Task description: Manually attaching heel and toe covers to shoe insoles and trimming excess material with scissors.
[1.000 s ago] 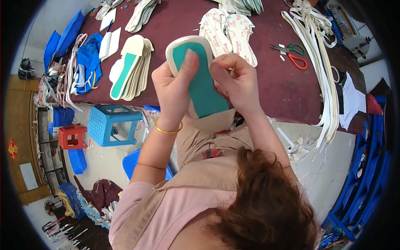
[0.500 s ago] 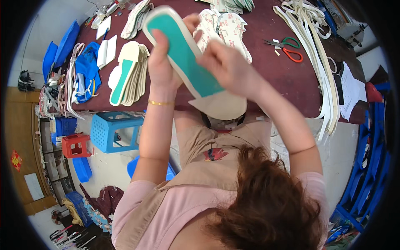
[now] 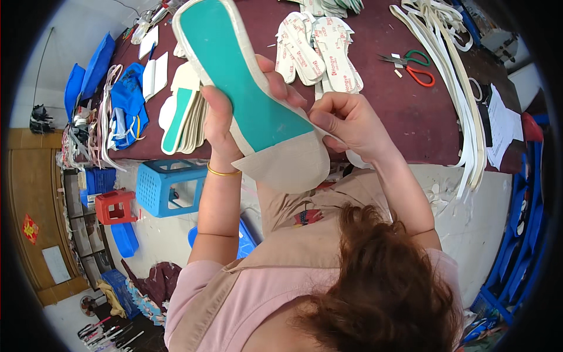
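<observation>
A shoe insole (image 3: pixel 252 100), teal in the middle with a cream rim and a cream flap at its near end, is held up over the table's front edge. My left hand (image 3: pixel 220 134) wraps round it, thumb on the near-left edge and fingers along the far-right edge. At the right edge, where the teal meets the flap, my right hand (image 3: pixel 355 124) has thumb and fingers pinched together on the border. Part of the pinched edge is hidden by the fingers. Left of the held insole, a fanned stack of similar insoles (image 3: pixel 189 120) lies on the table, partly covered.
White printed insole pieces (image 3: pixel 335 56) lie on the maroon table (image 3: pixel 387 129). Scissors (image 3: pixel 404 61) with green and red handles rest to the right, near long white strips (image 3: pixel 463 111). A blue cloth (image 3: pixel 128 97) lies left. A blue stool (image 3: pixel 155 190) and a red stool (image 3: pixel 111 206) stand below.
The insole has come nearer and a little left. My right hand has moved from over the teal face to the right edge and pinches there. My left hand keeps its hold.
</observation>
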A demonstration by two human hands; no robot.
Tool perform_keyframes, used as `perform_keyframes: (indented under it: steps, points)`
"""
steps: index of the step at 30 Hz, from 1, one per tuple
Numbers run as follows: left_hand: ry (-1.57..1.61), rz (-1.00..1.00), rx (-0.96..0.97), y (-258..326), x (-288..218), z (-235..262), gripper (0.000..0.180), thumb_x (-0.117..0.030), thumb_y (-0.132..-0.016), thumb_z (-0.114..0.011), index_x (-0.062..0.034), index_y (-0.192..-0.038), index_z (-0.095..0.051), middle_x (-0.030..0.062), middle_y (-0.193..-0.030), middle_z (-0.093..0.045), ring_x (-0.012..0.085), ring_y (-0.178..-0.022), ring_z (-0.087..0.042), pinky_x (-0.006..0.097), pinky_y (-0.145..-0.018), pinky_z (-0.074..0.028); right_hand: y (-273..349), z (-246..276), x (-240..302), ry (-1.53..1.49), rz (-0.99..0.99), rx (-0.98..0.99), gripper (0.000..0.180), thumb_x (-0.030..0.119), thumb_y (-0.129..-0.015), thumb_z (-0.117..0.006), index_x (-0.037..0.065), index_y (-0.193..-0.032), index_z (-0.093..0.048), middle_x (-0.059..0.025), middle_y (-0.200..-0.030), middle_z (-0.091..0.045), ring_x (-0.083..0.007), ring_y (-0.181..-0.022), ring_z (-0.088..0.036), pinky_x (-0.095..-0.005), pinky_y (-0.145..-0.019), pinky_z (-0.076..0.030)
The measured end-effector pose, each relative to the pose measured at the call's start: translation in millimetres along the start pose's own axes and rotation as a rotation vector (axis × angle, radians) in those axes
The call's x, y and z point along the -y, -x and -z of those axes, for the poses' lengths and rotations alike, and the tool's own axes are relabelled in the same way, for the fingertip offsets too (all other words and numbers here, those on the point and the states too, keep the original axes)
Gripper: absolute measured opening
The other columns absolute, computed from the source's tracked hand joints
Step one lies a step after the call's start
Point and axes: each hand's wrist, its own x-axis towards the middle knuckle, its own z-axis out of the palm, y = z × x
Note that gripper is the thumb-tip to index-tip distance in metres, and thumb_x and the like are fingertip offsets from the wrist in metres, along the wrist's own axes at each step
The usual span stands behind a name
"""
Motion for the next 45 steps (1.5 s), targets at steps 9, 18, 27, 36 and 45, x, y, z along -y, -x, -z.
perform_keyframes:
  steps: [9, 18, 27, 36, 45]
  points:
    - [0.97, 0.539, -0.393, 16.6, 15.6, 25.4, 0.053, -0.04, -0.085, -0.061, 0.0026, -0.11, -0.042, 0.0027, -0.083, -0.042, 0.0143, -0.074, -0.039, 0.028, -0.071, -0.037, -26.5, 46.3, -7.4, 0.55, -0.265, 0.199, 0.023, 0.024, -0.083, -0.066, 0.002, -0.09, -0.061, -0.0006, -0.065, -0.057, -0.0086, -0.055, -0.05, -0.0245, -0.05, -0.04]
    - [0.668, 0.199, -0.804, 34.5, 12.3, 105.2, 0.057, -0.017, -0.069, -0.064, 0.0164, -0.111, -0.043, 0.0185, -0.086, -0.05, 0.0308, -0.089, -0.05, 0.05, -0.098, -0.035, -26.6, 326.0, 33.2, 2.145, -0.397, -0.437, 0.021, 0.007, -0.081, -0.052, 0.005, -0.102, -0.051, -0.015, -0.118, -0.052, -0.0331, -0.117, -0.046, -0.0458, -0.093, -0.04]
    - [1.02, 0.218, -0.824, 31.4, 48.9, 74.8, 0.035, -0.026, -0.087, -0.042, 0.0052, -0.099, -0.054, 0.0194, -0.107, -0.055, 0.0343, -0.106, -0.049, 0.053, -0.101, -0.029, 55.2, 116.5, -41.1, 0.768, 0.178, -0.367, 0.054, 0.015, -0.079, -0.063, 0.011, -0.126, -0.037, -0.0025, -0.091, -0.047, -0.0104, -0.074, -0.051, -0.0209, -0.063, -0.044]
    - [1.09, 0.205, -0.63, 38.9, 55.5, 54.8, 0.037, -0.027, -0.087, -0.048, 0.0029, -0.109, -0.051, 0.0152, -0.111, -0.055, 0.0293, -0.11, -0.048, 0.047, -0.1, -0.032, 42.0, 5.3, -96.6, -0.258, 0.077, 0.144, 0.082, 0.07, -0.079, -0.048, 0.002, -0.124, -0.038, 0.0005, -0.084, -0.043, -0.0056, -0.071, -0.043, -0.0204, -0.063, -0.034]
    - [0.841, 0.213, -0.268, 58.4, 67.8, 88.4, 0.05, -0.031, -0.087, -0.057, 0.0051, -0.12, -0.046, 0.0147, -0.115, -0.057, 0.0265, -0.112, -0.05, 0.041, -0.102, -0.034, 38.5, 10.9, -48.8, -0.144, 0.087, -0.21, 0.047, 0.047, -0.091, -0.048, 0.002, -0.106, -0.051, 0.0023, -0.056, -0.045, -0.0043, -0.039, -0.038, -0.0175, -0.04, -0.029]
